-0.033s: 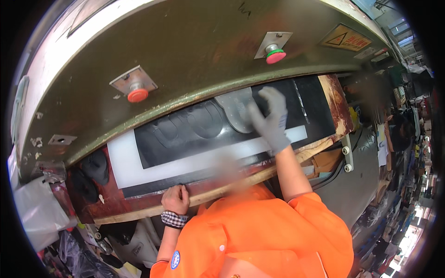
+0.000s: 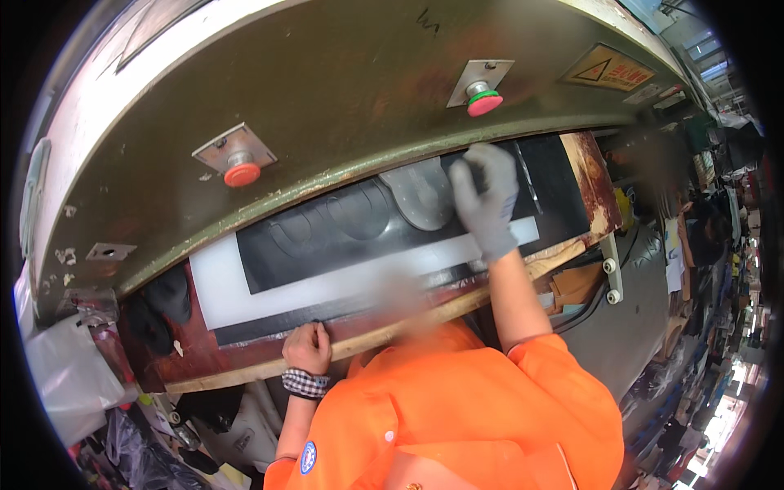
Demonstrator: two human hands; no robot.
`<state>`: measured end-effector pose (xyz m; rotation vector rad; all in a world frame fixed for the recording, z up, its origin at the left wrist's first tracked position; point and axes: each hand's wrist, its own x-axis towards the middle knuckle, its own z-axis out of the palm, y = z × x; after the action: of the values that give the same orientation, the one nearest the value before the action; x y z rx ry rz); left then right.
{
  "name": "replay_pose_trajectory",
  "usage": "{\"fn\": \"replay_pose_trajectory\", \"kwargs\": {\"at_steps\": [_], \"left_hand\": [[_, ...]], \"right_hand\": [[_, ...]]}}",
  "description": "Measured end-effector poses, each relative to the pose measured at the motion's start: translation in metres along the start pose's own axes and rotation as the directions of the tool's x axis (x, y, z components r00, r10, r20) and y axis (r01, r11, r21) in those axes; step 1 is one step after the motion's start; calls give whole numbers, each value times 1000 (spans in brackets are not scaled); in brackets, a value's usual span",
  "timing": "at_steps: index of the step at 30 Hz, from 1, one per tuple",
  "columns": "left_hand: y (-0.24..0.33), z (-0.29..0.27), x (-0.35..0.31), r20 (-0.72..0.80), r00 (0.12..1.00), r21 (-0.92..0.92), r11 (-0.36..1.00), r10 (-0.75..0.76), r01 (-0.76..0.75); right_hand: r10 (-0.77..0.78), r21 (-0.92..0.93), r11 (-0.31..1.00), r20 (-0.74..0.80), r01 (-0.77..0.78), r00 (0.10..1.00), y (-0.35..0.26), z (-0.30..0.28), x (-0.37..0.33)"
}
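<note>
My right hand (image 2: 487, 196), in a grey glove, hovers over the right part of a black sheet (image 2: 302, 265). Its thumb and fingers are apart and curved, with nothing visible between them. Just left of it a grey, round-ended plate (image 2: 420, 196) lies on the sheet, its far end under the machine's edge. Further left, rounded outlines (image 2: 358, 214) show in the black surface. My left hand (image 2: 308, 347), bare with a checked band at the wrist, rests as a fist at the table's near edge.
A green machine front (image 2: 351, 98) overhangs the far side, with a red button (image 2: 242, 169) and a pink-red button (image 2: 484, 102). A white board (image 2: 220, 282) lies beneath the black sheet. Dark rounded pieces (image 2: 170, 294) sit at the left. Wooden edging (image 2: 220, 378) runs along the front.
My right hand has shifted slightly right and away from the grey plate, uncovering more of the plate's right edge. My left hand stays at the table edge.
</note>
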<state>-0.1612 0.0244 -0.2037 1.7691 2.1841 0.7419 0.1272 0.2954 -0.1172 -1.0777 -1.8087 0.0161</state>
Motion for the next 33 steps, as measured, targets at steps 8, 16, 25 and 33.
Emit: {"fn": "replay_pose_trajectory", "kwargs": {"at_steps": [8,16,25,33], "left_hand": [[-22,0,104,-108,993,21,999,45,-43],[-24,-8,111,-153,988,25,999,29,-26],[-30,10,86,-185,982,-45,999,-25,17],[3,0,0,-109,993,-7,999,-39,39]], "right_hand": [[-45,25,999,-108,48,993,-2,15,86],[263,193,940,119,-282,958,6,5,23],[92,156,967,523,-201,848,-14,-28,-116],[126,66,989,134,-135,983,-25,-47,-87]]}}
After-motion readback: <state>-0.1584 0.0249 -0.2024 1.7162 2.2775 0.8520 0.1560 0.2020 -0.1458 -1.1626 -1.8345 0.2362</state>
